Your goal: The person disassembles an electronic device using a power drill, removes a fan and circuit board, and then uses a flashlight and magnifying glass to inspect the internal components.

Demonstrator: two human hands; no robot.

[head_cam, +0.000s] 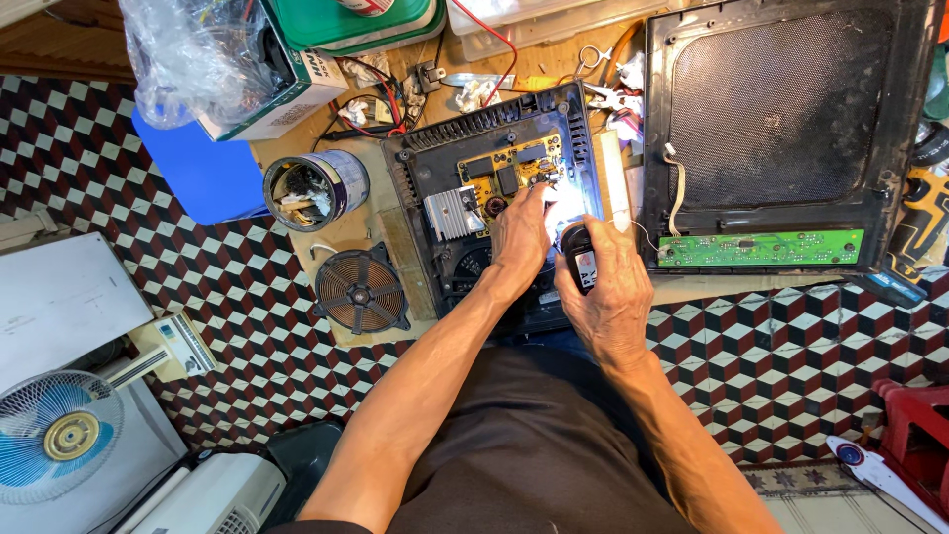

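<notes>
Right hand [605, 287] grips a lit torch [578, 259]; left hand [521, 229], fingers extended, touches the circuit board [509, 168] just ahead.

wooden board [368, 222] bears opened cooker [465, 168]

Yellow circuit board [511, 170], checkered floor [237, 287]

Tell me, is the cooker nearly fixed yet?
Not nearly. Done: the cooker base lies open, its top cover set aside upside down and the copper coil taken out. In hand: the right hand shines a small torch while the left hand probes the yellow circuit board. Left: everything is unassembled.
</notes>
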